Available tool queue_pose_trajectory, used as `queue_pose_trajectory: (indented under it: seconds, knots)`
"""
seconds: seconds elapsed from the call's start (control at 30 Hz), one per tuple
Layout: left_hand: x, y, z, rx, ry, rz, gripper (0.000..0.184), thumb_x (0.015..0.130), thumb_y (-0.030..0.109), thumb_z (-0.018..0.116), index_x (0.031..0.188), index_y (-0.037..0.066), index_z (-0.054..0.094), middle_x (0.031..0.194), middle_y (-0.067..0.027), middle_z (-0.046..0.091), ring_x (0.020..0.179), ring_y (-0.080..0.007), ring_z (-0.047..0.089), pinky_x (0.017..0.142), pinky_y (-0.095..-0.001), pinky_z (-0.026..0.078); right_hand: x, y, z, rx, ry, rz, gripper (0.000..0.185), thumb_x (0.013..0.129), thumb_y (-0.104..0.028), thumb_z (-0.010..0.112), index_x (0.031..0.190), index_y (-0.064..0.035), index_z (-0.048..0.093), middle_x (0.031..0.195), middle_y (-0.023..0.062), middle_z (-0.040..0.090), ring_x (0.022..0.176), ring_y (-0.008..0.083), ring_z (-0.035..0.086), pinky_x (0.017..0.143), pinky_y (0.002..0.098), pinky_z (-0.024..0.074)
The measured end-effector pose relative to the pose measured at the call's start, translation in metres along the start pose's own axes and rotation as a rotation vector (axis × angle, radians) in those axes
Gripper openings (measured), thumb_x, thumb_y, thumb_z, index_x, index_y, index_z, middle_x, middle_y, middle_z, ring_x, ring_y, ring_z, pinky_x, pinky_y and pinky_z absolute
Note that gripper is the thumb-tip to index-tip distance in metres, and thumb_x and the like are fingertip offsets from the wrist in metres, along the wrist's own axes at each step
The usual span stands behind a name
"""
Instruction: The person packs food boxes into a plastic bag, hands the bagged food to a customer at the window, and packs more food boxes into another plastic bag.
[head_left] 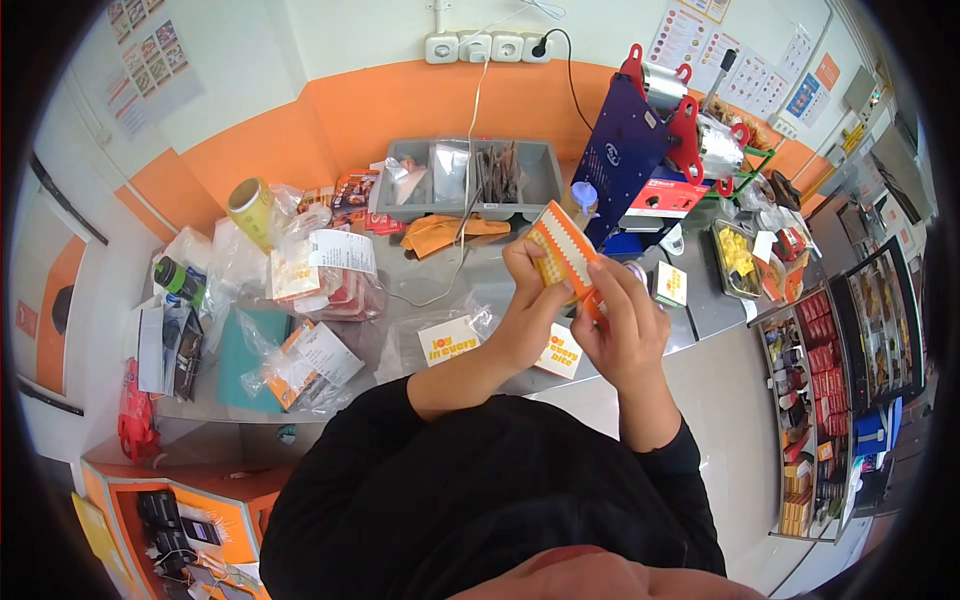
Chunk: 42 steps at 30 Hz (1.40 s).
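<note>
An orange, white and yellow patterned carton [565,245] is held up between both my hands above the metal counter. My left hand [535,305] grips its left and lower side, fingers bent round it. On the right side, my right hand [628,325] has its fingers pressed against the carton. Below my hands, a white card with orange lettering [562,352] lies at the counter's front edge. Another such printed box [450,340] rests left of it, beside clear plastic. An orange cloth [455,235] is behind, in front of a grey divided tray [408,212].
Bagged packages [345,290], a teal folder [250,360] and a yellow film roll [252,205] stand at the left. A blue and red machine [625,150] is at the back right, near a food tray [737,260]. A white cable [465,215] crosses the counter.
</note>
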<state>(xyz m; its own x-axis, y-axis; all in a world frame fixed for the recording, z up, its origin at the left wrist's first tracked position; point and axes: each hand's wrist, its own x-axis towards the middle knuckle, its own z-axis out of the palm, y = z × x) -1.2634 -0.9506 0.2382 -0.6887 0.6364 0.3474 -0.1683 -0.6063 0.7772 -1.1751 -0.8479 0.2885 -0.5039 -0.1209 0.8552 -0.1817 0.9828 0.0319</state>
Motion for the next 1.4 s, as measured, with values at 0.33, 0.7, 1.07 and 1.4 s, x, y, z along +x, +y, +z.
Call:
queue_pose_trajectory:
  seconds: [0.33,0.7,1.07,1.4]
  knots:
    - [0.004,0.003,-0.012,0.184,0.062,0.225,0.073,0.094,0.024,0.056,0.141,0.011,0.002,0.141,-0.0156,0.023,0.133,-0.0230,0.032,0.109,-0.0407,0.031,-0.027,-0.008,0.032,0.329,-0.083,0.065,0.065,0.089,-0.028,0.062,0.141,0.0033,0.038,0.136,0.0266,0.048,0.130,0.0405,0.045,0.108,0.0520,0.0329]
    - [-0.019,0.014,-0.035,0.097,0.152,0.274,0.113,0.081,0.043,0.070,0.147,0.007,-0.014,0.146,-0.0184,0.018,0.139,-0.0288,0.024,0.112,-0.0430,0.027,-0.028,-0.016,0.082,0.884,0.050,0.668,0.065,0.099,-0.056,0.034,0.125,0.0035,0.044,0.128,0.0231,0.047,0.119,0.0280,0.048,0.103,0.0382,0.0357]
    - [-0.049,0.019,-0.088,0.549,0.277,0.478,0.098,0.081,0.038,0.077,0.140,0.008,0.004,0.139,-0.0190,0.021,0.136,-0.0302,0.030,0.110,-0.0461,0.032,-0.003,-0.044,0.111,1.720,-0.303,1.166,0.059,0.100,-0.026,0.050,0.144,-0.0026,0.017,0.130,0.0160,0.042,0.115,0.0224,0.053,0.095,0.0345,0.0464]
    - [-0.176,0.017,-0.175,1.801,0.324,-0.372,0.077,0.083,0.019,0.068,0.139,0.000,0.020,0.134,-0.0280,0.035,0.133,-0.0414,0.032,0.107,-0.0492,0.032,-0.061,-0.021,0.167,1.981,-0.723,1.339,0.050,0.100,-0.026,0.054,0.138,0.0016,0.038,0.129,0.0129,0.055,0.116,0.0165,0.056,0.099,0.0336,0.0454]
